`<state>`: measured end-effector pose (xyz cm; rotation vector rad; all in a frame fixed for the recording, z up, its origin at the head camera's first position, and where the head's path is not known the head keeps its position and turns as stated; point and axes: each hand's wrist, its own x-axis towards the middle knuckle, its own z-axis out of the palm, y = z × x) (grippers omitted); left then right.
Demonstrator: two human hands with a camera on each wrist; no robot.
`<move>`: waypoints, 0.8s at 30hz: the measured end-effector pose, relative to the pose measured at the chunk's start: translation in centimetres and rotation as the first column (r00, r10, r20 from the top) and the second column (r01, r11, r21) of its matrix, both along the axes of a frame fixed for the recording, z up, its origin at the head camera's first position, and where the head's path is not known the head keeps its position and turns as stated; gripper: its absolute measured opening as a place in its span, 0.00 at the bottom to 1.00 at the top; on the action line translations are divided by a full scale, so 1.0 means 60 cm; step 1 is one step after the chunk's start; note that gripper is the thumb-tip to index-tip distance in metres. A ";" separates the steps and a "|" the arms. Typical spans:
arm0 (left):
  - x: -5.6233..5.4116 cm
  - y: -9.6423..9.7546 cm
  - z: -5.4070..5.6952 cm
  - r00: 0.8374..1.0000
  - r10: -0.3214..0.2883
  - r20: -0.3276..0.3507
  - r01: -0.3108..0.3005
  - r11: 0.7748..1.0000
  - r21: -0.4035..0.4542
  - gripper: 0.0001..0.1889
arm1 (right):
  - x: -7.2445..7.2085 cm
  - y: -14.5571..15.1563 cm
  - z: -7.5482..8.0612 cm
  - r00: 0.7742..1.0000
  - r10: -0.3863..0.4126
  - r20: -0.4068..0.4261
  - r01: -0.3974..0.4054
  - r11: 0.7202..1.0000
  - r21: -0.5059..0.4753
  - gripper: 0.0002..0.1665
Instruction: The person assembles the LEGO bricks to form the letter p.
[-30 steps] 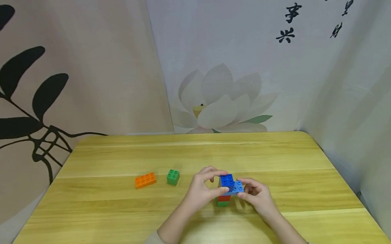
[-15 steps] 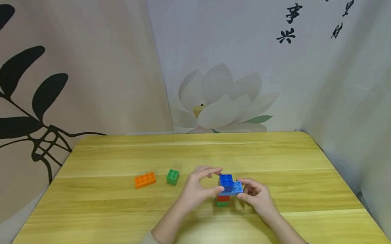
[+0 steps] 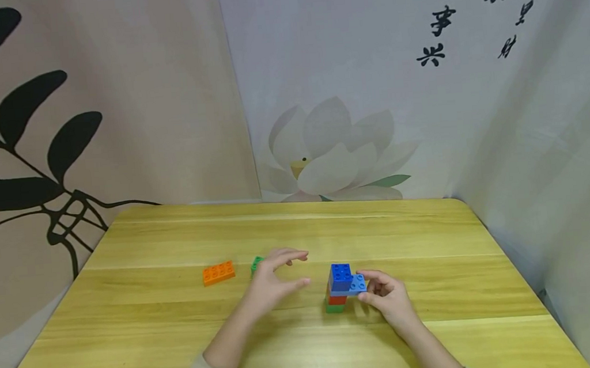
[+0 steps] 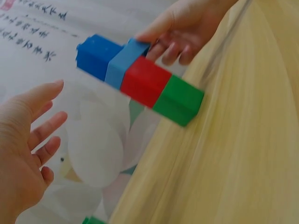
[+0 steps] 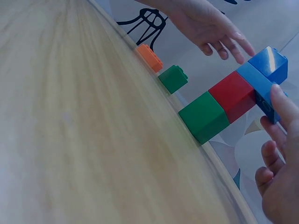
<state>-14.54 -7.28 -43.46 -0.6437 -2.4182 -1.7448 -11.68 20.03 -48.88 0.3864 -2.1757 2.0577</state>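
A stack of toy building bricks stands upright on the table: a green brick [image 5: 204, 116] at the bottom, a red brick [image 4: 145, 81] above it, then a longer light blue brick [image 3: 358, 283] jutting to the right, and a dark blue brick [image 3: 341, 275] on top. My right hand [image 3: 389, 299] pinches the jutting end of the light blue brick between thumb and fingers. Left of the stack, my left hand [image 3: 271, 281] is held in the air, thumb and fingers spread apart with nothing between them. It partly covers a loose green brick [image 3: 256, 264] in the head view.
An orange brick [image 3: 219, 273] lies flat on the wooden table [image 3: 145, 334], left of the loose green brick. Behind the table hangs a printed cloth [image 3: 337, 59] with a lotus and black characters.
My left hand has let go of the dark blue brick and moved left, away from the stack. The right hand keeps its hold on the light blue brick, almost still.
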 end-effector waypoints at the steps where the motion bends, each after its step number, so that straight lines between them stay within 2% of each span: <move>1: -0.001 -0.005 -0.001 1.000 0.008 0.008 -0.008 1.000 0.000 0.24 | 0.000 0.000 0.000 1.000 -0.002 0.001 0.002 1.000 0.000 0.22; 14: -0.015 -0.075 -0.031 0.998 0.066 -0.013 -0.067 0.996 -0.060 0.25 | -0.001 0.003 -0.005 1.000 0.000 -0.004 0.000 1.000 -0.005 0.22; 24: -0.033 -0.116 -0.045 0.993 0.120 0.023 -0.116 0.985 -0.131 0.27 | 0.000 0.002 -0.004 0.999 0.017 -0.034 -0.018 1.000 -0.017 0.22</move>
